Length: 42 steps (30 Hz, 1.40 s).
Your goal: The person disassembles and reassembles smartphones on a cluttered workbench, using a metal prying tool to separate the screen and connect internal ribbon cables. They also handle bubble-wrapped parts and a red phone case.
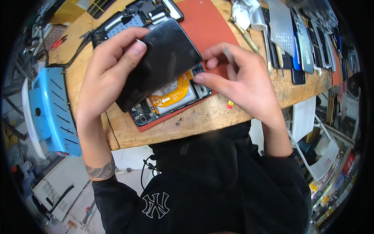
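My left hand [111,66] grips a dark phone screen [167,54] by its left edge, thumb on top and fingers curled behind. The screen is tilted over an opened phone body [171,103], covering part of it. Inside the body show an orange flex cable [171,95], a silvery battery and circuit boards at both ends. My right hand [245,76] is at the body's right end, thumb tip by the upper board and index finger beside the screen's corner. A thin grey strip [229,56] sits between its curled fingers; its kind is unclear.
Beneath the phone lies a red mat [206,21] on a wooden table [171,130]. Another opened dark device [136,19] stands behind. Several phones and panels [300,46] line the right side. A blue slotted machine [56,111] stands at the left edge. A small red-yellow piece [230,104] lies near the front.
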### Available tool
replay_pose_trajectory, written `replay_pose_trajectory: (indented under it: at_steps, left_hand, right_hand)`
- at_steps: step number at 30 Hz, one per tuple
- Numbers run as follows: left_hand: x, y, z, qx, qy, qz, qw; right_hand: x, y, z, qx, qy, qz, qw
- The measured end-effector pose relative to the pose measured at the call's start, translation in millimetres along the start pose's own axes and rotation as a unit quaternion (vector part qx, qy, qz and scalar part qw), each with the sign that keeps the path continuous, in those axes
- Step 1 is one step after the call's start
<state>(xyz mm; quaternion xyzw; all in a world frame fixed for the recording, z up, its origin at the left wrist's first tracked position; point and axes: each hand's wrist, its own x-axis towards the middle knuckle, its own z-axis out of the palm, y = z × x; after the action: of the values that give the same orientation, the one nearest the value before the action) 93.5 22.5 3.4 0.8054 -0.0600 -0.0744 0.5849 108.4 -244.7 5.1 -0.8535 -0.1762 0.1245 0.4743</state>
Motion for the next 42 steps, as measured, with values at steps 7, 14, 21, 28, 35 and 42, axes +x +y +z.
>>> replay_pose_trajectory:
  at_steps: [7,14,21,28,35,42]
  left_hand:
    - [-4,-10,1,0.020,0.034,0.020,0.999]
    - [-5,-12,-3,-0.015,0.023,0.014,1.000]
    - [-7,-12,-8,-0.008,0.048,-0.020,0.999]
    - [-8,-8,-7,-0.005,0.062,-0.045,0.997]
    - [-8,-6,-7,-0.040,0.077,-0.058,0.995]
    - [-7,-7,-15,-0.006,0.072,-0.074,0.995]
  right_hand:
    - [4,0,8,0.094,-0.029,-0.005,0.995]
    - [8,-3,8,0.187,-0.073,0.115,0.973]
    - [18,5,4,0.422,-0.182,0.105,0.882]
    - [16,6,12,0.436,-0.156,0.085,0.882]
    - [12,5,21,0.379,-0.082,0.044,0.921]
    - [15,5,29,0.361,-0.046,0.016,0.931]
